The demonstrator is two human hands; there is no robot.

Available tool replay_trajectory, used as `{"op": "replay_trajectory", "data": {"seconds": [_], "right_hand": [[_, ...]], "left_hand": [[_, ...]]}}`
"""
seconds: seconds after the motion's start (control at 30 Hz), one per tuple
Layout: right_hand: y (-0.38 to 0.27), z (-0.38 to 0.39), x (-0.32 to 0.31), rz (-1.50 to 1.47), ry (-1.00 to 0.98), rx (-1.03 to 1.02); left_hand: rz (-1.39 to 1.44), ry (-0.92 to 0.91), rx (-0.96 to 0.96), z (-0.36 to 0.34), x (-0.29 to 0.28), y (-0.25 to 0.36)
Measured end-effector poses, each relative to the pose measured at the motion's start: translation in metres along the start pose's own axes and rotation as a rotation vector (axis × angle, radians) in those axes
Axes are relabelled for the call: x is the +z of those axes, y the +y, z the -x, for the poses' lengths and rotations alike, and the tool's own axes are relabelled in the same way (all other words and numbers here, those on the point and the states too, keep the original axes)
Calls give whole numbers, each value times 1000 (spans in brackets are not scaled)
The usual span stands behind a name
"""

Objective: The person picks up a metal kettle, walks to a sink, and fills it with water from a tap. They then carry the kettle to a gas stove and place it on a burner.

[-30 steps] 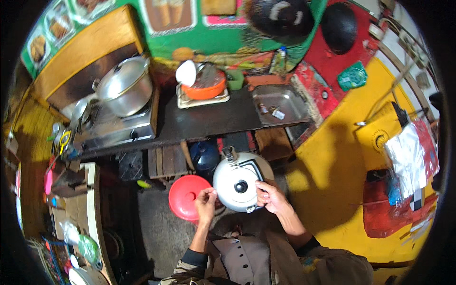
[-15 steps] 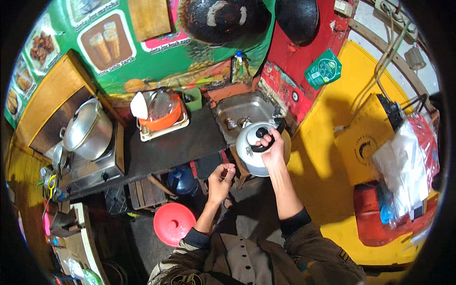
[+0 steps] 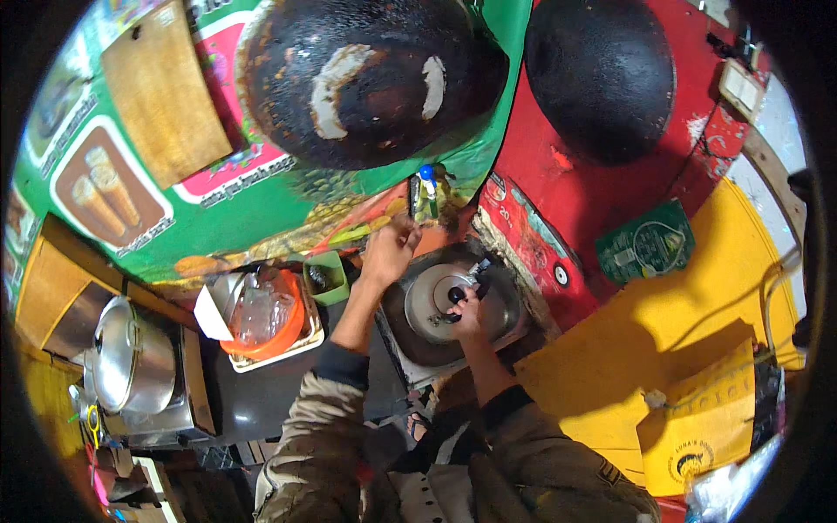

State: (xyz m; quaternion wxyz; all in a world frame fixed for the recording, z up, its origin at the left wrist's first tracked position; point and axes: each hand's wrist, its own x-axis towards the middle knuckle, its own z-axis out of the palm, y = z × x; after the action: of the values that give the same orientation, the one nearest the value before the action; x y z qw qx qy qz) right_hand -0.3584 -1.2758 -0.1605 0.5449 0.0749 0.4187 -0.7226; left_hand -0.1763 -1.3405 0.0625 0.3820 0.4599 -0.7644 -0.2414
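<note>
In the metal sink sits a silver kettle with a black lid knob and a dark handle. My right hand is wrapped round the kettle's handle. My left hand is raised over the sink's back left corner, fingers loosely bent and slightly blurred, with nothing seen in them. Just beyond its fingertips, a tap with a blue handle stands against the wall; a small gap shows between them. The kettle's lower part is hidden down in the basin.
Left of the sink, a green container and an orange basin on a white tray stand on the dark counter. A large lidded pot sits on the stove. Two blackened woks hang above; a yellow panel is at right.
My right hand has lowered the kettle from the sink's front edge into the basin. My left hand has risen from the counter's front toward the tap. The head view has shifted toward the wall.
</note>
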Motion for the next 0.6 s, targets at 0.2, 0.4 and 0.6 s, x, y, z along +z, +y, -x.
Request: {"op": "replay_trajectory", "data": {"seconds": [0.2,0.4,0.6], "right_hand": [[37,-43,-9,-116,41,-11],[42,-70,-20,-352,-36,140],[72,-91,-18,-376,-35,138]], "left_hand": [[-172,-282,20,-117,45,-15],[-86,-219,34,-167,80,0],[330,63,-46,-161,115,-27]]}}
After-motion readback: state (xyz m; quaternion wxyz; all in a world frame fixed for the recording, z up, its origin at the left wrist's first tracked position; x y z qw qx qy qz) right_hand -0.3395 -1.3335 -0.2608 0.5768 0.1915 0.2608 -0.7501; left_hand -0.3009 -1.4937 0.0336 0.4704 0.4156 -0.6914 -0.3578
